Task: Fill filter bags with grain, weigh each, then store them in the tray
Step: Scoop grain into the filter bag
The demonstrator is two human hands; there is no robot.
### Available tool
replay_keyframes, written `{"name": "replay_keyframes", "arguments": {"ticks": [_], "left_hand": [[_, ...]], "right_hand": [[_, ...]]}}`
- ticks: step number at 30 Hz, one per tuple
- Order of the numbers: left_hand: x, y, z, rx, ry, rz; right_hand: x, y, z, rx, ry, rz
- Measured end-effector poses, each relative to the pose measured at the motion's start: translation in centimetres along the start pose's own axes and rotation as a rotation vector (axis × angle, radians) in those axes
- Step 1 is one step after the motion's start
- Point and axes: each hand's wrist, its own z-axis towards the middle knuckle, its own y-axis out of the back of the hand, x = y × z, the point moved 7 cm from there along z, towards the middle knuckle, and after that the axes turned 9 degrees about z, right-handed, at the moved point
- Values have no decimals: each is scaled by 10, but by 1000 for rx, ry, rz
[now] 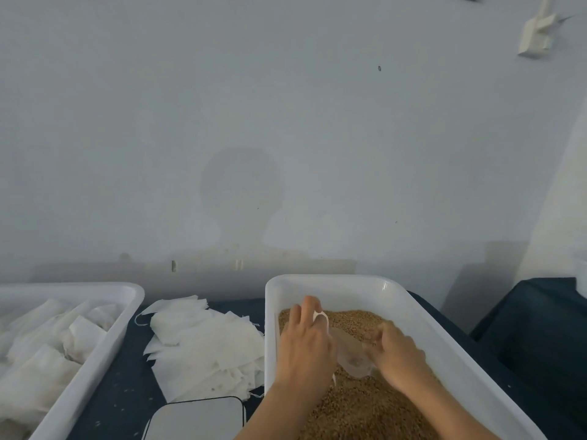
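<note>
Both of your hands work over the grain (365, 404) in the white bin (444, 338). Your left hand (305, 347) pinches a filter bag (319, 316); your right hand (398, 354) curls around a clear scoop (351, 355) between them. Left of your left hand lie loose empty bags (203, 344), the scale (197, 419), and farther left, the tray (95, 354) of filled bags (47, 350).

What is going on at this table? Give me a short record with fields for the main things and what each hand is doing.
Grain tray: white tray on the right, holding brown grain
Left hand: over the grain, holding a white filter bag
Right hand: gripping a clear scoop beside the bag
Empty bags: loose pile on the dark table
Storage tray: on the left, filled bags inside
Scale: at the near edge, nothing on it
</note>
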Motion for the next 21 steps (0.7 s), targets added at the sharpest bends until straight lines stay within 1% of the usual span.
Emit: {"name": "replay_keyframes", "arguments": {"ticks": [1, 2, 3, 5, 7, 11, 14, 16, 18, 21], "left_hand": [[0, 0, 0, 6, -5, 5], [0, -3, 0, 26, -9, 12], [0, -6, 0, 49, -6, 18], [3, -8, 0, 79, 32, 13], [8, -8, 0, 100, 106, 7], [17, -4, -2, 93, 220, 54], [20, -2, -3, 59, 249, 108], [21, -2, -2, 47, 259, 140], [23, -5, -1, 61, 270, 167], [24, -11, -2, 125, 278, 195]], "right_hand": [[-11, -2, 2, 29, -54, -140], [-19, -5, 3, 81, -103, -222], [-25, -7, 4, 122, -130, -255], [-24, -10, 2, 167, -119, -260], [-18, -11, -1, 163, -70, -268], [-6, 6, -7, 71, 17, -214], [5, 39, -13, 26, 17, -322], [9, 61, -16, 40, -64, -420], [13, 68, -19, 89, -112, -534], [23, 55, -17, 148, -36, -582]]}}
